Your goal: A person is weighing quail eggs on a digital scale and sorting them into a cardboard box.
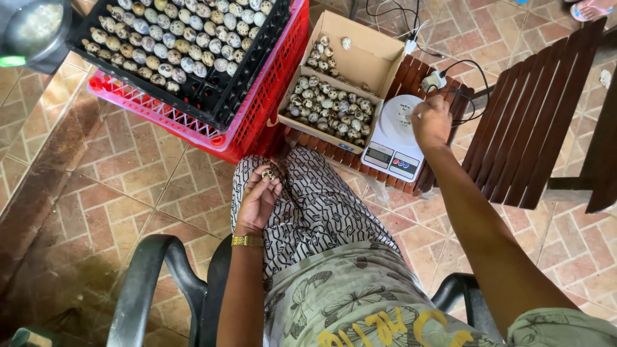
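Observation:
My left hand (258,198) rests on my knee with its fingers curled around a small speckled egg (270,173). My right hand (432,121) reaches forward over the white kitchen scale (393,136), its fingers closed; whether it holds anything I cannot tell. Just left of the scale stands a cardboard box (373,54) divided in two, both parts holding several speckled eggs (328,109). A black tray (218,103) full of the same eggs lies on a red plastic crate (257,122) at the upper left.
The box and scale sit on a low wooden slatted stand (418,183). A dark wooden slatted chair (533,122) is at right. Cables and a plug (434,80) lie behind the scale. I sit in a black plastic chair (144,283) on a tiled floor (128,173).

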